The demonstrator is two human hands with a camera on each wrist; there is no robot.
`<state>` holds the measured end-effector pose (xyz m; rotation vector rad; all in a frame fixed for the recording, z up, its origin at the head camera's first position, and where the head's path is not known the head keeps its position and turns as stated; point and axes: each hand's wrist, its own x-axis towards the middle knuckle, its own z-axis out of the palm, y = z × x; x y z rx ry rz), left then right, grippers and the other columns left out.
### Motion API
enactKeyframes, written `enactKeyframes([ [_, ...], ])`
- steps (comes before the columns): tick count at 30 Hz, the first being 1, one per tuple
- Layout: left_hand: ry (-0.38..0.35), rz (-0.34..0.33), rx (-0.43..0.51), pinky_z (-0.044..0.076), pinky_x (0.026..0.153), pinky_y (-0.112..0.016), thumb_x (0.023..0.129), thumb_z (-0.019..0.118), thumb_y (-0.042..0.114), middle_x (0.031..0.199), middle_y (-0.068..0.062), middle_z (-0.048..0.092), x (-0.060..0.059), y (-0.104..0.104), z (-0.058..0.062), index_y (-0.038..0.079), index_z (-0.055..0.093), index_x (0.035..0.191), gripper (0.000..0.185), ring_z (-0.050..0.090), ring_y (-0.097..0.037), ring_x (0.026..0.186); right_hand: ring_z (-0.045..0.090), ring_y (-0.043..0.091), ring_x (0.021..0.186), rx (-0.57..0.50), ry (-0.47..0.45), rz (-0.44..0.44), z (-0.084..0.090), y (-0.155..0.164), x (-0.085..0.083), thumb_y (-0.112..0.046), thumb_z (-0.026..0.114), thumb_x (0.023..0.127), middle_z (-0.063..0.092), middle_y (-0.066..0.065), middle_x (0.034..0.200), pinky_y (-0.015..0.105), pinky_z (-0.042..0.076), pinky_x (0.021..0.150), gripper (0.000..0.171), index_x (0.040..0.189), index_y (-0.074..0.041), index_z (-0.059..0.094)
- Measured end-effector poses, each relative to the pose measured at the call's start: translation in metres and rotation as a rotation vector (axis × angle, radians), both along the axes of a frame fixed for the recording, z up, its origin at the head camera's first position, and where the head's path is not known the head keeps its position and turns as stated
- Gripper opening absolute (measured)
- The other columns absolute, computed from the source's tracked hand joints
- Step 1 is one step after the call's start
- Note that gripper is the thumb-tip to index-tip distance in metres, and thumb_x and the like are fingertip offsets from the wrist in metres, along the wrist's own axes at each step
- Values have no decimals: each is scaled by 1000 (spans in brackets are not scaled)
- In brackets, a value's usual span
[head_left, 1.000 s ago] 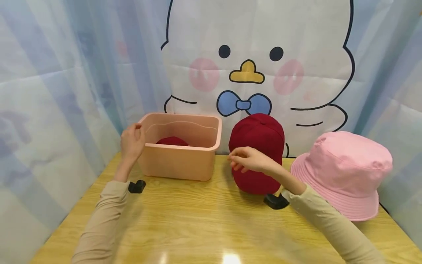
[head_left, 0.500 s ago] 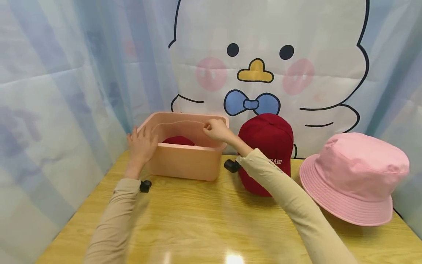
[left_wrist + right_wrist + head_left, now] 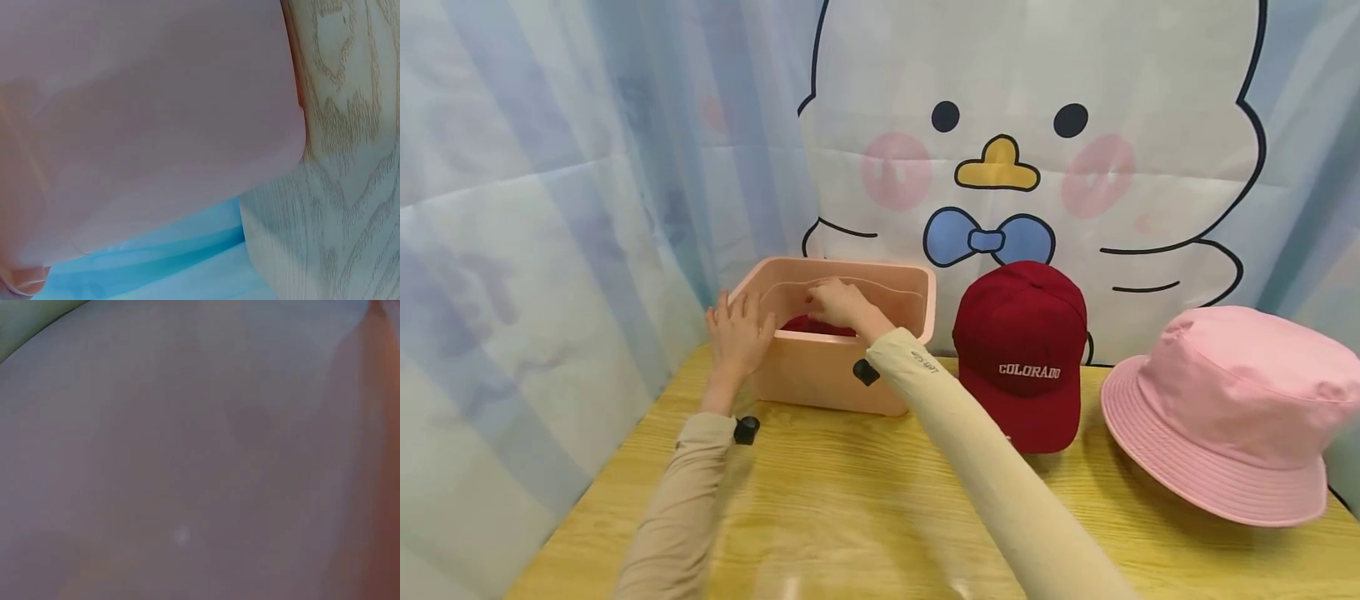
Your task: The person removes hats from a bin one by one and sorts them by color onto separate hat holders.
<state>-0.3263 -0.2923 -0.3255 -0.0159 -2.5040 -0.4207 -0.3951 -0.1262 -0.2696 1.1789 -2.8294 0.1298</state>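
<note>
A pink plastic bin (image 3: 831, 379) stands at the back left of the wooden table (image 3: 865, 500). My left hand (image 3: 737, 333) rests flat against the bin's front left corner, fingers straight. My right hand (image 3: 837, 302) reaches inside the bin, over a dark red cloth item (image 3: 808, 327) lying at its bottom; the front wall hides whether the fingers grip it. In the left wrist view the bin's wall (image 3: 156, 125) fills most of the frame beside the table (image 3: 350, 187). The right wrist view is only a blurred pinkish surface.
A dark red cap (image 3: 1022, 354) lettered COLORADO stands upright to the right of the bin. A pink bucket hat (image 3: 1225, 408) sits at the far right. A cartoon-duck curtain (image 3: 1022, 150) closes off the back, and pale blue curtains hang on the left.
My right hand left the red cap, crossed over the bin's rim and dropped inside it. My left hand came down from the bin's rim onto its front left corner.
</note>
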Motion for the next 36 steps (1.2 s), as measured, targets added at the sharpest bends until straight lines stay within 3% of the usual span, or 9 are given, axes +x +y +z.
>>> enactKeyframes([
  [11,37,12,-32,15,100,-63,90,40,31,134,-23,40,4,1,-6,0,40,132,51,21,-45,130,21,21,136,152,-66,-28,-24,-20,-3,-36,48,90,26,-2,147,49,21,108,52,138,-26,34],
  [19,56,0,-20,15,100,-63,90,40,32,132,-23,41,5,1,-4,-1,41,130,52,21,-45,130,18,23,137,232,-139,-73,-25,-18,0,-18,43,94,29,-2,146,49,16,110,52,140,-32,26],
  [29,10,6,-27,13,101,-63,91,37,35,136,-22,38,6,1,-1,0,38,132,54,20,-45,131,12,28,139,237,-136,-74,-22,-14,6,-27,42,94,28,2,147,50,14,111,51,141,-33,23],
  [36,6,15,-27,15,101,-62,90,37,35,134,-22,41,6,1,0,0,40,131,53,20,-44,131,17,29,137,146,-111,-70,-20,-7,3,-30,47,92,34,2,144,52,14,109,50,139,-29,30],
])
